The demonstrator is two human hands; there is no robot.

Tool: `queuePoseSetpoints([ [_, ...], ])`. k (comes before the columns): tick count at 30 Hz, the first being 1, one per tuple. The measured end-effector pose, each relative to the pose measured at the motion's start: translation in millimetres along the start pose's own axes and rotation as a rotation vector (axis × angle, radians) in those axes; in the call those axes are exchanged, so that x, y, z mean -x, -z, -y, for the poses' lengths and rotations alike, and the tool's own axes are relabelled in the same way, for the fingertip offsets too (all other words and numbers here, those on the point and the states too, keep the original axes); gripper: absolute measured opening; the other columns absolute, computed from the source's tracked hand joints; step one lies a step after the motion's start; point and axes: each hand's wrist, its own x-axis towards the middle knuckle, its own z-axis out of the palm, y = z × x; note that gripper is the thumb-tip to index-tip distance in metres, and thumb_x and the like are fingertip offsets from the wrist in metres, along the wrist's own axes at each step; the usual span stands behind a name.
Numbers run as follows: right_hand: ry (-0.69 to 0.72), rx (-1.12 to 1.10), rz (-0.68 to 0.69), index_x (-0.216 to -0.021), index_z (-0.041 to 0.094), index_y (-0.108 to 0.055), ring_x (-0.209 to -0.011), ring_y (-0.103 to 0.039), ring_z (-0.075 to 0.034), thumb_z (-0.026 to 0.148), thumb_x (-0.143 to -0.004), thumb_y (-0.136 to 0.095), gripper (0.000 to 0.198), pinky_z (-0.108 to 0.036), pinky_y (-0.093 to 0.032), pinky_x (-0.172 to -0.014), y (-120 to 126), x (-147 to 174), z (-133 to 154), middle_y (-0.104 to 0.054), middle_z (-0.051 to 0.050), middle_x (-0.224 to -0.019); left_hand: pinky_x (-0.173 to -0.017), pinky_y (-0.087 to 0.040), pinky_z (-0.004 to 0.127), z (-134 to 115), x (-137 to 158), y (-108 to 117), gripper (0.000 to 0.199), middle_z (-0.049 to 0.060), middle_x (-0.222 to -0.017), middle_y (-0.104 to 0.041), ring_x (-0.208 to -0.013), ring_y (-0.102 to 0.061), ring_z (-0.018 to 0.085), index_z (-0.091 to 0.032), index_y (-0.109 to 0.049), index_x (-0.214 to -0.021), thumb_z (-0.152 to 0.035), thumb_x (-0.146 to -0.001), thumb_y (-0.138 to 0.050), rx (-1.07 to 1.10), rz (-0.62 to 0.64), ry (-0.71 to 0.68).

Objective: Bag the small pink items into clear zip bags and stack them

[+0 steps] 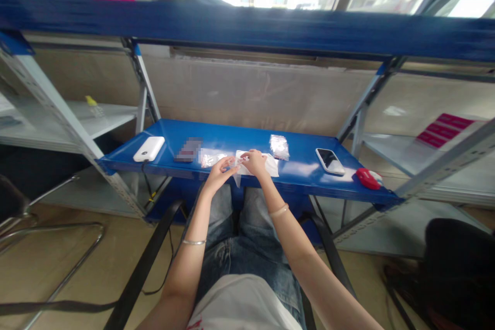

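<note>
My left hand (221, 175) is closed, its thumb and fingertips pinching a small clear plastic bag (237, 180) that hangs over the table's front edge. Close beside it, my right hand (255, 163) has its fingers pinched together at the top of the bag; whatever sits in them is too small to make out. Under the right hand lies a white sheet (272, 166). To the left of my hands is a clear packet with small reddish bits (210, 160). Behind the right hand rests a shiny clear packet (279, 146).
On the blue table (232, 136) are a white box-shaped device (149, 148) with a cable, a blurred dark item (188, 149), a phone (329, 161) and a red-and-white object (368, 178). A blue shelf beam (247, 28) crosses above. Metal posts stand at both sides.
</note>
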Motion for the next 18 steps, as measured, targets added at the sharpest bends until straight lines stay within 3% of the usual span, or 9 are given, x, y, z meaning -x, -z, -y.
queuePoseSetpoints([
  [13, -0.039, 0.025, -0.042, -0.087, 0.024, -0.072, -0.109, -0.047, -0.027, 0.03, -0.078, -0.063, 0.014, -0.048, -0.03, -0.092, 3.2, 1.6, -2.8, -0.058, -0.01, -0.116, -0.098, -0.043, 0.04, 1.5, 1.5, 3.5, 0.049, 0.011, -0.122, -0.062, -0.119, -0.054, 0.028, -0.022, -0.062, -0.111, -0.037, -0.067, -0.075, 0.029, -0.008, 0.003],
  [18, -0.053, 0.076, -0.018, -0.084, 0.022, -0.073, -0.105, -0.05, -0.028, 0.029, -0.078, -0.061, 0.014, -0.05, -0.032, -0.092, 6.1, 4.2, -0.2, -0.061, -0.01, -0.107, -0.097, -0.044, 0.04, 2.3, 0.6, 4.3, 0.049, 0.011, -0.122, -0.062, -0.118, -0.054, 0.028, -0.021, -0.063, -0.111, -0.037, -0.066, -0.076, 0.033, -0.032, 0.012],
])
